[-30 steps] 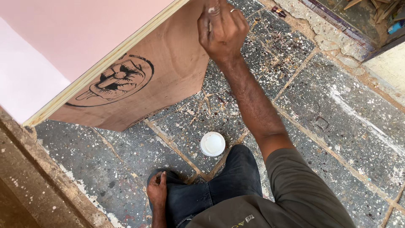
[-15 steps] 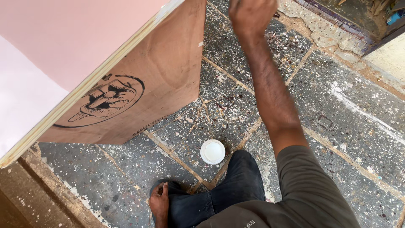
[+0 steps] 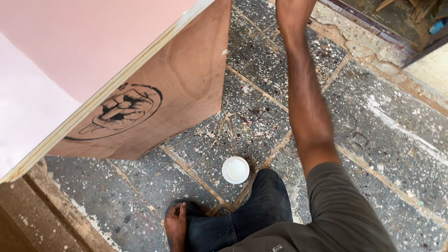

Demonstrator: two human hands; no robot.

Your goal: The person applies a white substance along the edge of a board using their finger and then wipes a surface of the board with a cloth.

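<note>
The plywood panel (image 3: 186,88) stands tilted on the speckled stone floor (image 3: 373,140), its brown face bearing a round black stamp (image 3: 119,109), its pale edge running up toward the top of the view, and a pink sheet (image 3: 79,42) covering its other side. The right hand (image 3: 291,11) reaches far forward past the panel's upper corner, just beside it; only the wrist and the back of the hand show at the top edge, so it cannot be told how far it is open or whether it holds anything. The left hand is out of sight. Below the panel, a small round white lid (image 3: 235,170) lies flat on the floor, just beside the person's dark trouser knee (image 3: 266,200). A bare foot (image 3: 176,225) rests on the floor below the panel's lower corner
</note>
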